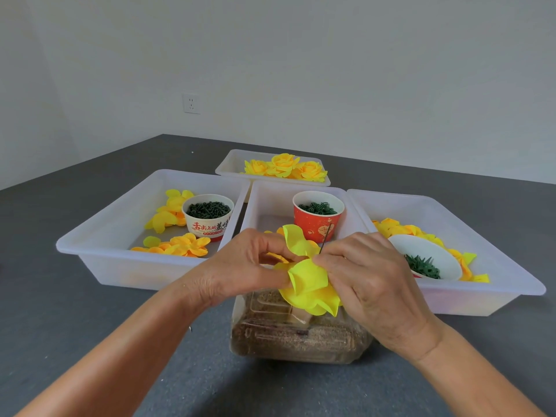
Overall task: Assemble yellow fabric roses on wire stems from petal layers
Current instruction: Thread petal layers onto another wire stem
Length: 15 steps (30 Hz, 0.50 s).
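- left hand (240,263) pinched shut on yellow fabric petal layers (307,278); ruffled, soft
- right hand (367,284) clamped on thin dark wire stem (326,237), touching petals

Bare table (90,320) is lying open to you at lower left and lower right of the frame. Ahead, three white trays (99,236) are standing touching edge to edge, with a clear box (288,335) sitting under your hands (240,266).
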Each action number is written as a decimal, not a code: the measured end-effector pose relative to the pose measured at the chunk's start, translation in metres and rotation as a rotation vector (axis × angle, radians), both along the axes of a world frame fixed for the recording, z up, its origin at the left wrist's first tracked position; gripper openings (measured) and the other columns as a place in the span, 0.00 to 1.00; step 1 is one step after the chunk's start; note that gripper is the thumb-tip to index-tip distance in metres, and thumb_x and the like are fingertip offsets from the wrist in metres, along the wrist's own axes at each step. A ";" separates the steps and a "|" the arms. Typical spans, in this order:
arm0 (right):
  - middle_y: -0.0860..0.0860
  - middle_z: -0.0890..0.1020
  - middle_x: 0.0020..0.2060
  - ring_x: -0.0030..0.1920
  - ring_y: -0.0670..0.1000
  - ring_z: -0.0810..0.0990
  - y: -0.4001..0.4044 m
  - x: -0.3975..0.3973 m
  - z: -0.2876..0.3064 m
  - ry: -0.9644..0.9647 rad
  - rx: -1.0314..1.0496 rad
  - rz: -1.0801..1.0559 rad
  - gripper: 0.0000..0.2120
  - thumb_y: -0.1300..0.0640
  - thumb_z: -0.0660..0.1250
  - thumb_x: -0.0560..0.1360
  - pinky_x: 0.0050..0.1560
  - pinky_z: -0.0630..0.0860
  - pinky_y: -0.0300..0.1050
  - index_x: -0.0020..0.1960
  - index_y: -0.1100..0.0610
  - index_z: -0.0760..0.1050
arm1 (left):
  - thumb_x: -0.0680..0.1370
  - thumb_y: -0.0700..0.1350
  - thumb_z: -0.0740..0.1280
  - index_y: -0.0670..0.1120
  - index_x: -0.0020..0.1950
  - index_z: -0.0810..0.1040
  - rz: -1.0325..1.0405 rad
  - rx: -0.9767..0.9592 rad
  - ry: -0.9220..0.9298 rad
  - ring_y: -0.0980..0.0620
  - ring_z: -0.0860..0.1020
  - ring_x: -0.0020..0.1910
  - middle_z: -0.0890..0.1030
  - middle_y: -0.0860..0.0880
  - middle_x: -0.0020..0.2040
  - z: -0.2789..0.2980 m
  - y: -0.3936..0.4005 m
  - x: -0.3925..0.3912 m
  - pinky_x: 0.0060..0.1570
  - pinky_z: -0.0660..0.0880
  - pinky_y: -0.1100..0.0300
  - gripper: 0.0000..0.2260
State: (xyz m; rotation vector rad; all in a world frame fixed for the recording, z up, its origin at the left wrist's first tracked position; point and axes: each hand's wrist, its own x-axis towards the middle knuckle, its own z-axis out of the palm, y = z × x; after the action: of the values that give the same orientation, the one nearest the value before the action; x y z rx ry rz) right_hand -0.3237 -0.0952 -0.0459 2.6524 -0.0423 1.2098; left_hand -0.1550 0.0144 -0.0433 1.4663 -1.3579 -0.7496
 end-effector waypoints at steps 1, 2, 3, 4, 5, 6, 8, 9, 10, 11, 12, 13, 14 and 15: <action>0.52 0.82 0.39 0.37 0.56 0.79 0.000 0.000 0.000 0.009 0.006 -0.001 0.06 0.67 0.69 0.69 0.38 0.72 0.48 0.43 0.60 0.83 | 0.67 0.37 0.71 0.41 0.55 0.82 -0.005 0.000 -0.001 0.47 0.80 0.55 0.83 0.46 0.54 0.000 0.000 0.000 0.62 0.73 0.48 0.16; 0.52 0.82 0.38 0.37 0.56 0.79 0.001 0.000 0.001 0.022 0.011 -0.001 0.06 0.66 0.69 0.69 0.39 0.71 0.48 0.43 0.59 0.83 | 0.68 0.35 0.72 0.41 0.55 0.82 -0.010 -0.002 -0.005 0.48 0.81 0.55 0.83 0.47 0.53 0.000 0.001 0.000 0.62 0.73 0.49 0.16; 0.51 0.82 0.38 0.37 0.56 0.79 0.001 0.000 0.001 0.038 0.016 -0.002 0.06 0.66 0.69 0.69 0.39 0.70 0.47 0.43 0.58 0.83 | 0.68 0.34 0.72 0.42 0.55 0.82 -0.015 -0.007 -0.013 0.48 0.81 0.54 0.83 0.47 0.53 0.000 0.001 0.000 0.62 0.74 0.49 0.15; 0.50 0.82 0.38 0.37 0.55 0.79 0.001 0.000 0.002 0.054 0.023 -0.002 0.06 0.65 0.69 0.69 0.40 0.69 0.46 0.43 0.58 0.83 | 0.69 0.34 0.72 0.42 0.54 0.82 -0.017 -0.012 -0.023 0.48 0.81 0.54 0.84 0.48 0.52 0.000 0.001 0.000 0.61 0.74 0.50 0.15; 0.50 0.82 0.38 0.37 0.55 0.79 0.001 0.000 0.002 0.070 0.032 -0.002 0.06 0.65 0.69 0.69 0.40 0.68 0.46 0.43 0.57 0.83 | 0.68 0.35 0.72 0.43 0.54 0.82 -0.016 -0.016 -0.031 0.48 0.81 0.54 0.84 0.48 0.52 0.000 0.000 0.000 0.61 0.74 0.50 0.15; 0.49 0.82 0.37 0.37 0.55 0.79 0.001 0.000 0.003 0.085 0.043 0.000 0.06 0.65 0.69 0.69 0.40 0.68 0.46 0.43 0.57 0.83 | 0.67 0.36 0.71 0.43 0.54 0.82 -0.014 -0.018 -0.033 0.48 0.81 0.54 0.84 0.48 0.52 0.001 0.000 0.000 0.61 0.74 0.50 0.15; 0.49 0.82 0.37 0.37 0.55 0.79 0.002 -0.002 0.004 0.111 0.059 0.004 0.06 0.65 0.68 0.69 0.40 0.70 0.48 0.43 0.57 0.83 | 0.67 0.37 0.71 0.44 0.53 0.83 -0.016 -0.021 -0.032 0.48 0.81 0.54 0.84 0.48 0.52 0.000 0.000 0.000 0.61 0.74 0.51 0.15; 0.50 0.82 0.37 0.38 0.55 0.79 0.003 -0.003 0.004 0.122 0.063 0.004 0.06 0.64 0.68 0.69 0.40 0.72 0.48 0.43 0.57 0.83 | 0.66 0.37 0.71 0.44 0.52 0.83 -0.019 -0.022 -0.030 0.48 0.81 0.53 0.84 0.48 0.51 0.000 0.000 0.001 0.61 0.74 0.51 0.15; 0.50 0.82 0.38 0.38 0.56 0.79 0.004 -0.004 0.004 0.135 0.066 0.002 0.07 0.64 0.68 0.69 0.39 0.74 0.49 0.44 0.57 0.83 | 0.66 0.37 0.71 0.45 0.52 0.83 -0.022 -0.024 -0.028 0.48 0.81 0.53 0.84 0.48 0.51 -0.001 0.001 0.001 0.61 0.74 0.50 0.15; 0.50 0.82 0.38 0.39 0.56 0.79 0.005 -0.005 0.004 0.146 0.073 -0.003 0.07 0.64 0.68 0.68 0.39 0.74 0.50 0.44 0.57 0.83 | 0.66 0.37 0.71 0.45 0.51 0.83 -0.025 -0.027 -0.023 0.47 0.81 0.53 0.84 0.47 0.51 -0.001 0.001 0.001 0.61 0.74 0.50 0.14; 0.50 0.82 0.39 0.39 0.56 0.79 0.005 -0.006 0.004 0.157 0.083 -0.009 0.08 0.64 0.68 0.68 0.39 0.75 0.50 0.45 0.57 0.83 | 0.66 0.37 0.71 0.45 0.51 0.83 -0.029 -0.033 -0.019 0.47 0.81 0.53 0.84 0.47 0.51 -0.001 0.001 0.001 0.60 0.74 0.51 0.14; 0.50 0.82 0.40 0.40 0.55 0.79 0.006 -0.007 0.004 0.167 0.091 -0.015 0.08 0.63 0.68 0.68 0.40 0.74 0.50 0.46 0.57 0.83 | 0.67 0.37 0.71 0.45 0.51 0.83 -0.033 -0.037 -0.016 0.47 0.81 0.53 0.84 0.47 0.51 -0.001 0.001 0.001 0.60 0.75 0.51 0.14; 0.49 0.82 0.40 0.41 0.55 0.79 0.006 -0.007 0.005 0.177 0.097 -0.021 0.09 0.63 0.67 0.69 0.41 0.74 0.50 0.46 0.56 0.83 | 0.67 0.37 0.71 0.44 0.52 0.83 -0.037 -0.038 -0.019 0.47 0.81 0.53 0.84 0.47 0.51 -0.001 0.001 0.001 0.60 0.75 0.51 0.14; 0.49 0.82 0.40 0.42 0.55 0.78 0.007 -0.008 0.006 0.188 0.103 -0.029 0.09 0.63 0.65 0.69 0.41 0.74 0.50 0.46 0.56 0.83 | 0.67 0.37 0.70 0.43 0.52 0.82 -0.043 -0.035 -0.023 0.46 0.81 0.54 0.84 0.46 0.51 -0.001 0.001 0.002 0.60 0.75 0.52 0.14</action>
State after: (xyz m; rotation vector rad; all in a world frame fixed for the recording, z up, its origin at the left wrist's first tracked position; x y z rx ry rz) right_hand -0.3315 -0.0887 -0.0401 2.8323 -0.1137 0.9689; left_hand -0.1530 0.0152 -0.0447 1.4264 -1.4170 -0.7350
